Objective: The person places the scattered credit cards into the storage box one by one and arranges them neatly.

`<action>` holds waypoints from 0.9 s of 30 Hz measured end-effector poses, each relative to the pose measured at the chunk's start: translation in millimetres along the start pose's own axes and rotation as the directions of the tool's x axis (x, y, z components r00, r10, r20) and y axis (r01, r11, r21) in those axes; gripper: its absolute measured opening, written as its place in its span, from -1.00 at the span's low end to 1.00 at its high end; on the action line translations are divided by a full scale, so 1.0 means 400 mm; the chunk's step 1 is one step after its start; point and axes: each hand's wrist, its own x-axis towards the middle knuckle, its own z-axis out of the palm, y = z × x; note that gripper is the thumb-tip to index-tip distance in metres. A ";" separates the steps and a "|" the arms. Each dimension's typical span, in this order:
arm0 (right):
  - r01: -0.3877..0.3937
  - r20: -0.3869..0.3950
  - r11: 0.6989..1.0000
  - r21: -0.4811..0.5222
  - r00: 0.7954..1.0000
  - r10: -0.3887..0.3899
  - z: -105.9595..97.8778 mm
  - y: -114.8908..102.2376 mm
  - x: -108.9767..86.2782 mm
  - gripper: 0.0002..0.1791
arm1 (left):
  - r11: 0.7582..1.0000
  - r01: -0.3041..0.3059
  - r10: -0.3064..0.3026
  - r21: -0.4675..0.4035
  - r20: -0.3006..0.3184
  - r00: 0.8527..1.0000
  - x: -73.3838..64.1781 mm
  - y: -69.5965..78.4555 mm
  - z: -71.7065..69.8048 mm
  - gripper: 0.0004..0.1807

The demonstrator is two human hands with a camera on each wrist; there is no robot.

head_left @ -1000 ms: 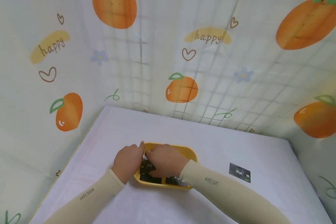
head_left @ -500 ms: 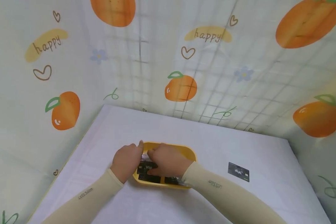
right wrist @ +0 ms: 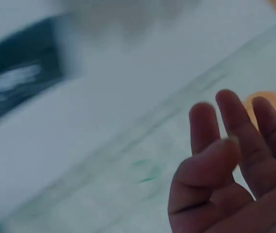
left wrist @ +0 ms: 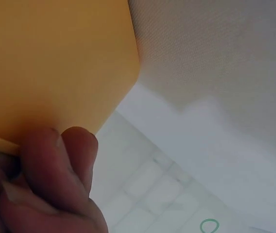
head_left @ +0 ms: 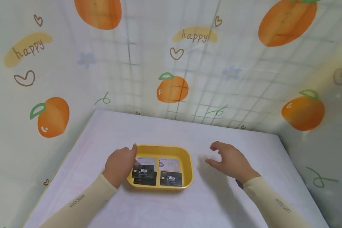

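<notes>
My left hand (head_left: 119,167) grips the left rim of a yellow plastic tray (head_left: 188,158). In the left wrist view its curled fingers (left wrist: 55,167) press against the tray's yellow wall. Inside the tray lie two light cards in the back row, the right one (head_left: 169,164) fully showing. In front, a black Vip card (head_left: 142,171) overlaps another black card (head_left: 144,181), and a black Vip card (head_left: 171,179) lies at the right. My right hand (head_left: 231,160) hovers right of the tray, fingers spread and bent, holding nothing. Beneath it, another black card (right wrist: 21,73) shows blurred in the right wrist view.
A white tabletop (head_left: 159,209) carries the tray. A cloth printed with oranges (head_left: 172,89) rises along its back and sides. In the head view the loose black card is mostly hidden behind my right wrist.
My right hand has left the cards in the tray and moved right, over the loose black card. The left hand keeps its hold on the tray. The head view has shifted slightly.
</notes>
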 end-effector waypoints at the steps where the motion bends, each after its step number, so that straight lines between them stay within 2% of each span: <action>1: -0.030 0.006 0.999 0.012 1.000 0.030 0.003 0.035 -0.021 -0.40 | 1.000 -0.002 0.002 0.001 0.004 1.000 0.001 0.000 0.000 -0.34; 5: -0.113 0.036 0.993 0.046 0.993 0.111 0.014 0.147 -0.093 -0.22 | 1.000 -0.006 0.006 0.011 0.013 1.000 0.005 0.000 0.005 -0.33; 10: -0.164 0.084 0.985 0.051 0.984 0.159 0.029 0.219 -0.152 -0.02 | 1.000 0.001 -0.001 0.004 0.029 1.000 0.005 0.005 0.008 -0.36; 14: -0.173 0.105 0.984 0.051 0.980 0.167 0.036 0.240 -0.174 0.02 | 1.000 0.029 -0.028 -0.012 0.063 0.998 0.002 0.008 0.003 -0.38; 17: -0.156 0.106 0.987 0.038 0.983 0.151 0.036 0.246 -0.178 -0.05 | 0.999 0.045 -0.044 -0.012 0.077 0.996 0.000 0.009 0.002 -0.39; 22: -0.110 0.080 0.994 0.015 0.991 0.109 0.036 0.256 -0.183 -0.19 | 0.999 0.041 -0.040 -0.016 0.065 0.997 0.002 0.010 0.000 -0.43; 27: -0.103 0.064 0.993 0.064 0.993 0.099 0.035 0.261 -0.185 -0.21 | 0.999 0.039 -0.038 -0.019 0.066 0.997 0.004 0.014 -0.002 -0.42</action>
